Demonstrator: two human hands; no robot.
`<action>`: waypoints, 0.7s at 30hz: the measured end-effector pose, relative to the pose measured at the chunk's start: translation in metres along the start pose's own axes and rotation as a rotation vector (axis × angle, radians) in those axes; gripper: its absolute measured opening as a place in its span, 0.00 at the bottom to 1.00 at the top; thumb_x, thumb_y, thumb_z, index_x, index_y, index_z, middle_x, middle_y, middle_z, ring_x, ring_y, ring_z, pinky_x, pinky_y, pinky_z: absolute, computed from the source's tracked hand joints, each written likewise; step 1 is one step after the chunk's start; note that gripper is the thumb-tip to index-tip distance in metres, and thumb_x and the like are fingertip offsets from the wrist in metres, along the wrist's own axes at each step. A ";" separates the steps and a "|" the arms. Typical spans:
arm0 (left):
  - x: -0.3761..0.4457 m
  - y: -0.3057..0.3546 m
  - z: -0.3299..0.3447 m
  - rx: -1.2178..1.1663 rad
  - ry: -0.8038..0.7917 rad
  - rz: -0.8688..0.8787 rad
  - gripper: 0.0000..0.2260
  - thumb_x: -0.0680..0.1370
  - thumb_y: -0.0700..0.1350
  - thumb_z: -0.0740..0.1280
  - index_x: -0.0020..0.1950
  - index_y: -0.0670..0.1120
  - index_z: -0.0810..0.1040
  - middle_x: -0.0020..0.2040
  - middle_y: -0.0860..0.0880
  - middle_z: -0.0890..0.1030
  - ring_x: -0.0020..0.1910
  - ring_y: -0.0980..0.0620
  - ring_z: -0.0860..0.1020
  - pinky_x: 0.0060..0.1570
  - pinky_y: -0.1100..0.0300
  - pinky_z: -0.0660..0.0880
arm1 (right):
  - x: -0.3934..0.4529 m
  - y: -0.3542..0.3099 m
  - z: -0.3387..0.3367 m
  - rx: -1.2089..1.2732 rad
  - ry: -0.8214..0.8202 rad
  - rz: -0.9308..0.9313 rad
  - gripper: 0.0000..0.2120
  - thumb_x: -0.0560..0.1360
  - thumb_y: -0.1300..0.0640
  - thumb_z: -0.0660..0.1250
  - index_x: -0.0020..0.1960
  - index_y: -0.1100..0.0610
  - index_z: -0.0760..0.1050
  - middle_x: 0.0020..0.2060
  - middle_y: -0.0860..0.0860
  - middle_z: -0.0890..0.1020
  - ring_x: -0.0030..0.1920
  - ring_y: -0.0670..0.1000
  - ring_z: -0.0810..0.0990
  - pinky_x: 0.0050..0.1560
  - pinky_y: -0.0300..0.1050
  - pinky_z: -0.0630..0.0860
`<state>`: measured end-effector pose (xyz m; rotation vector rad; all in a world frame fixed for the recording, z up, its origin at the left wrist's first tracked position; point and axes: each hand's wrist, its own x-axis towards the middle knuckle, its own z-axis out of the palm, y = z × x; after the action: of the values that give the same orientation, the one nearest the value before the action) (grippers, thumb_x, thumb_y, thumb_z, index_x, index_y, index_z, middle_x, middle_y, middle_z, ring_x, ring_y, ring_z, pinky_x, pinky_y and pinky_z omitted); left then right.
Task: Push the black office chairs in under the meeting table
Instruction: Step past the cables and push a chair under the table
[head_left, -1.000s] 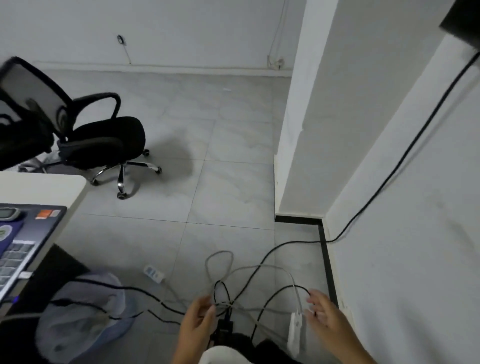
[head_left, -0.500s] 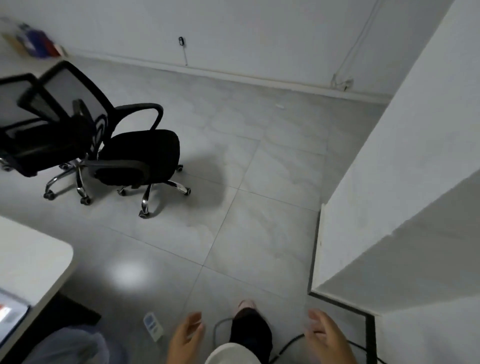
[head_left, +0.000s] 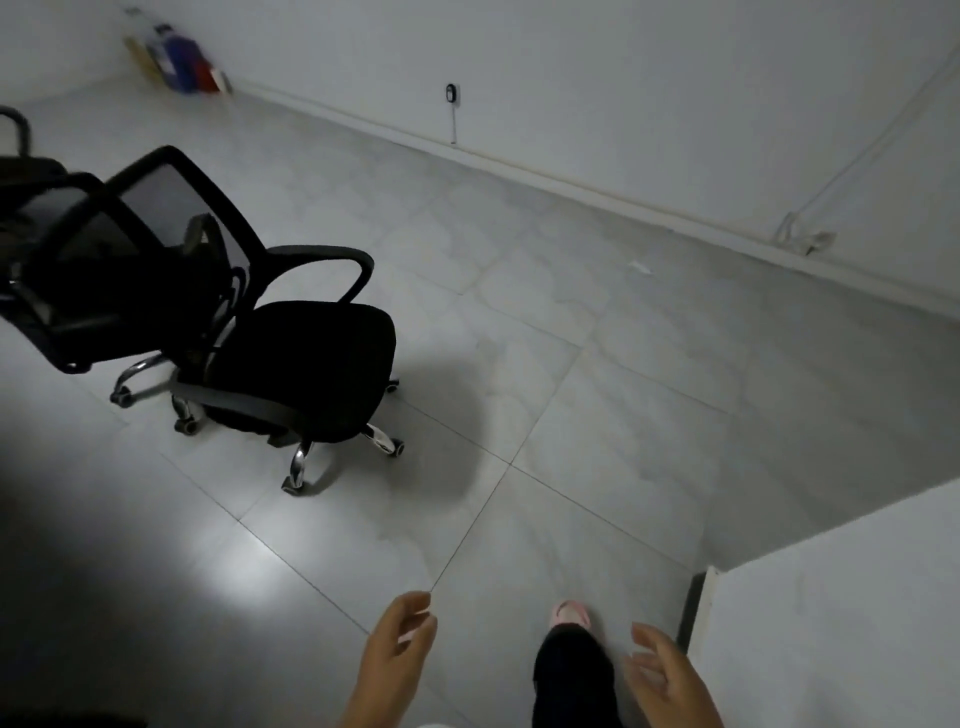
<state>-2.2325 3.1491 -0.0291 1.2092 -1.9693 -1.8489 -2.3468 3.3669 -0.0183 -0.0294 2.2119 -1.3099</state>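
Pale grey tiled floor (head_left: 597, 364) fills most of the view, white walls (head_left: 623, 78) behind and a white wall corner (head_left: 831, 623) at lower right. Nearer black office chair with mesh back, curved armrests and chrome five-star base on castors (head_left: 306, 364) stands on the floor at left-centre, seat facing right, well apart from both hands. Second black mesh-back office chair (head_left: 67, 291) sits just behind it at the left edge, partly cut off, backs overlapping; probably touching but can't tell in this light. Meeting table not visible. Small stack of blue and red boxes (head_left: 176, 62) against the far wall, blurred. Left hand (head_left: 397, 654) at the bottom, fingers loosely curled, spread, holding nothing. Right hand (head_left: 667, 675) the same, palm inward, empty. Pink shoe (head_left: 571, 616) and black trouser leg (head_left: 571, 675) between them
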 end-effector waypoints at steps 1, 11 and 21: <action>0.019 0.008 0.008 -0.014 0.037 -0.006 0.14 0.74 0.31 0.63 0.41 0.51 0.74 0.44 0.51 0.78 0.44 0.52 0.75 0.37 0.78 0.71 | 0.025 -0.009 -0.004 0.003 -0.026 0.006 0.22 0.70 0.68 0.66 0.47 0.40 0.74 0.50 0.54 0.75 0.48 0.55 0.73 0.49 0.38 0.67; 0.207 0.124 0.075 -0.085 0.249 0.012 0.08 0.77 0.37 0.61 0.49 0.49 0.73 0.48 0.54 0.75 0.47 0.58 0.73 0.43 0.70 0.68 | 0.298 -0.149 -0.036 -0.218 -0.271 -0.245 0.17 0.73 0.64 0.65 0.61 0.58 0.69 0.53 0.52 0.73 0.49 0.46 0.74 0.47 0.33 0.68; 0.392 0.176 0.057 -0.220 0.479 -0.130 0.07 0.77 0.37 0.61 0.52 0.45 0.72 0.48 0.48 0.75 0.49 0.51 0.73 0.52 0.59 0.68 | 0.474 -0.247 0.023 -0.285 -0.420 -0.190 0.31 0.70 0.66 0.68 0.41 0.24 0.71 0.49 0.47 0.76 0.47 0.50 0.75 0.42 0.31 0.71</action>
<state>-2.5988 2.9179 -0.0343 1.5582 -1.4257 -1.5827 -2.7985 3.0806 -0.0411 -0.5810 2.0411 -0.9609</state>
